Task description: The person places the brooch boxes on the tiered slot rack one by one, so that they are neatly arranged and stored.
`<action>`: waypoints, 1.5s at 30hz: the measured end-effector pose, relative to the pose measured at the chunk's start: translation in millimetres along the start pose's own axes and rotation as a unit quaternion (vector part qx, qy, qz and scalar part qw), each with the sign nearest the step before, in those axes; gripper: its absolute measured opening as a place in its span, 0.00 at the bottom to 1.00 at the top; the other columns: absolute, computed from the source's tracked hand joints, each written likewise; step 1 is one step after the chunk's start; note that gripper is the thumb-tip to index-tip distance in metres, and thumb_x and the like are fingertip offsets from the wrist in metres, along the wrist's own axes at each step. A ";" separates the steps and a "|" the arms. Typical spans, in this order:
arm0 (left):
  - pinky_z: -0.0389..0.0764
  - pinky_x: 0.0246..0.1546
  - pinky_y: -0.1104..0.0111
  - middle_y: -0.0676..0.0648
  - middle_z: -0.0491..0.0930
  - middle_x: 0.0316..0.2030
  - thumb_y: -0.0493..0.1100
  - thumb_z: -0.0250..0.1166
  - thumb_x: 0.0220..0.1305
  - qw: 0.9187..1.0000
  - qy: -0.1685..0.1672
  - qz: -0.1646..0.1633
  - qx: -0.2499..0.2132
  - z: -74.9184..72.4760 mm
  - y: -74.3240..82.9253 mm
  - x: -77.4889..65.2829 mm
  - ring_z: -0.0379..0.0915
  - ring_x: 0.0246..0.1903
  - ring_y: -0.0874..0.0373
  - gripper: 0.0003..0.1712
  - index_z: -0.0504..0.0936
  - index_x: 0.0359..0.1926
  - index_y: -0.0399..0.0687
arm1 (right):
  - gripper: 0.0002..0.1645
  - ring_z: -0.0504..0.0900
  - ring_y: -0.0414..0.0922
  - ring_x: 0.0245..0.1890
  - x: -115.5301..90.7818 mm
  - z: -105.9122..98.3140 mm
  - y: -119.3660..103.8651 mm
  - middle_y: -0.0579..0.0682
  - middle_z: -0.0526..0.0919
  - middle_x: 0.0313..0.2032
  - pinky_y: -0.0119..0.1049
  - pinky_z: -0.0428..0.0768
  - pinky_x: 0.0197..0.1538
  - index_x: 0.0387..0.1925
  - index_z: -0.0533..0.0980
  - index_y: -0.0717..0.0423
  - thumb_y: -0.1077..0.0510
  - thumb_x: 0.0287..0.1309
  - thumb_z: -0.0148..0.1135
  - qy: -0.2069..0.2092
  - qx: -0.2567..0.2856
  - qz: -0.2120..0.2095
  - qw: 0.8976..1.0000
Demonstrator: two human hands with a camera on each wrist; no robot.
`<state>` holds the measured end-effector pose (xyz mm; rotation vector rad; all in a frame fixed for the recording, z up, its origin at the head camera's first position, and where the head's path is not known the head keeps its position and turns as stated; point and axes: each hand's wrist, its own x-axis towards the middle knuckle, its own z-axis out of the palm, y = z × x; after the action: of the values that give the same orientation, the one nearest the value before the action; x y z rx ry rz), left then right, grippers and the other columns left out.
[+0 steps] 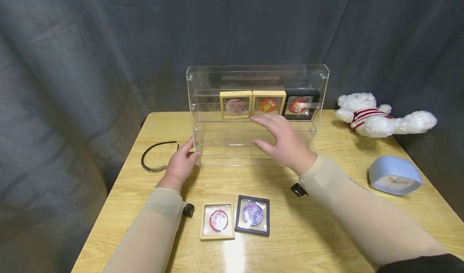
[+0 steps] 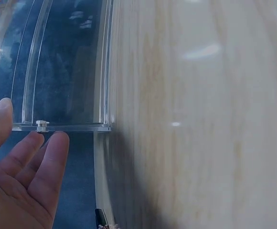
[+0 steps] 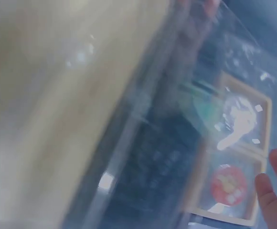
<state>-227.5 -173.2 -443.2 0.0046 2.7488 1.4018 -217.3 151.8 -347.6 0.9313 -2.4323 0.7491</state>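
My left hand (image 1: 181, 163) pinches the acrylic display rack (image 1: 224, 138) toward the table's (image 1: 308, 232) back edge — I'd brace it; my right hand (image 1: 284, 144), spread, holds nothing — avoid bumping framed badges (image 1: 268, 105).

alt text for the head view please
A person's left hand holds the side of a clear display rack, the right hand in front of its three framed badges. Two more framed badges lie on the wooden table, with a headband, blue clock and white plush toy.
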 end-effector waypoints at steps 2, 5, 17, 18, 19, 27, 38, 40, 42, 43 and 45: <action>0.73 0.57 0.48 0.49 0.57 0.74 0.49 0.58 0.74 1.000 0.000 0.002 0.001 -0.1 -0.3 -0.1 0.67 0.63 0.45 0.38 0.50 0.76 0.80 | 0.44 0.69 0.54 0.64 -18.5 6.9 -2.0 0.54 0.73 0.64 0.55 0.61 0.68 0.69 0.68 0.52 0.46 0.54 0.74 -0.021 0.000 0.011 1.000; 0.73 0.57 0.48 0.49 0.57 0.74 0.50 0.59 0.74 1.000 0.001 0.008 0.003 -0.7 -0.6 0.1 0.68 0.62 0.45 0.38 0.50 0.76 0.80 | 0.48 0.69 0.55 0.64 -43.2 17.8 -3.7 0.53 0.72 0.65 0.56 0.61 0.68 0.71 0.66 0.53 0.42 0.53 0.74 -0.058 0.008 0.031 0.998; 0.73 0.57 0.49 0.49 0.57 0.74 0.49 0.59 0.74 1.000 0.007 0.016 0.002 -2.5 3.5 -0.3 0.67 0.63 0.44 0.38 0.50 0.75 0.80 | 0.69 0.63 0.56 0.69 -110.3 38.5 -16.8 0.56 0.65 0.70 0.57 0.60 0.68 0.73 0.62 0.56 0.24 0.35 0.73 -0.263 0.025 0.106 0.959; 0.73 0.57 0.48 0.49 0.57 0.74 0.49 0.59 0.74 1.000 0.006 0.016 0.001 -2.9 3.7 -0.5 0.67 0.63 0.44 0.38 0.50 0.76 0.80 | 0.70 0.63 0.56 0.69 -113.7 39.5 -17.7 0.57 0.65 0.70 0.57 0.60 0.68 0.73 0.62 0.57 0.24 0.33 0.73 -0.280 0.029 0.109 0.953; 0.73 0.57 0.48 0.49 0.57 0.74 0.49 0.58 0.74 1.000 0.007 0.014 -0.002 -3.1 3.6 -0.6 0.67 0.63 0.44 0.38 0.50 0.75 0.81 | 0.71 0.62 0.57 0.69 -116.6 40.3 -18.7 0.57 0.64 0.70 0.57 0.60 0.68 0.72 0.63 0.58 0.23 0.31 0.74 -0.297 0.032 0.114 0.948; 0.74 0.56 0.50 0.49 0.57 0.74 0.50 0.58 0.74 1.000 0.003 0.003 -0.019 -2.9 -1.4 -1.8 0.65 0.64 0.45 0.39 0.49 0.75 0.82 | 0.67 0.56 0.59 0.72 -125.2 45.3 -22.9 0.57 0.62 0.72 0.59 0.57 0.69 0.65 0.72 0.57 0.26 0.23 0.79 -0.346 0.031 0.119 0.930; 0.76 0.52 0.50 0.46 0.61 0.72 0.49 0.58 0.75 1.000 0.006 0.016 -0.003 -0.4 -3.4 -1.0 0.70 0.60 0.46 0.38 0.51 0.77 0.76 | 0.61 0.71 0.52 0.62 -125.2 47.0 -18.9 0.50 0.74 0.62 0.53 0.67 0.65 0.69 0.66 0.49 0.47 0.30 0.86 -0.304 0.111 0.140 0.936; 0.75 0.53 0.50 0.46 0.60 0.73 0.49 0.57 0.75 1.000 0.004 0.016 -0.001 -0.4 -2.8 -1.2 0.70 0.60 0.46 0.38 0.50 0.77 0.76 | 0.58 0.75 0.49 0.57 -124.9 46.0 -17.9 0.47 0.77 0.57 0.51 0.71 0.61 0.70 0.65 0.46 0.51 0.34 0.84 -0.299 0.129 0.149 0.934; 0.75 0.54 0.50 0.46 0.60 0.73 0.49 0.57 0.75 1.000 0.002 0.016 -0.002 -0.2 -2.2 -1.3 0.70 0.61 0.46 0.38 0.50 0.77 0.75 | 0.54 0.78 0.45 0.48 -124.8 44.4 -16.9 0.43 0.80 0.50 0.47 0.76 0.54 0.70 0.65 0.42 0.55 0.39 0.82 -0.293 0.142 0.156 0.933; 0.75 0.54 0.50 0.46 0.59 0.73 0.49 0.57 0.75 1.000 0.001 0.017 -0.002 0.0 -2.1 -1.3 0.69 0.61 0.45 0.38 0.50 0.77 0.76 | 0.52 0.78 0.43 0.44 -124.8 43.6 -16.2 0.41 0.80 0.46 0.44 0.78 0.50 0.69 0.65 0.42 0.56 0.42 0.81 -0.288 0.147 0.158 0.933; 0.75 0.54 0.50 0.46 0.59 0.73 0.49 0.57 0.75 1.000 -0.001 0.017 -0.003 0.7 -2.2 -1.2 0.69 0.61 0.45 0.38 0.50 0.76 0.77 | 0.48 0.78 0.40 0.37 -124.5 41.6 -14.5 0.38 0.79 0.38 0.41 0.79 0.44 0.68 0.66 0.39 0.57 0.46 0.79 -0.276 0.157 0.163 0.934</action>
<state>-226.2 -173.9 -445.4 0.0524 2.7547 1.4184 -130.2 175.8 -443.8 0.9635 -3.0744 1.1478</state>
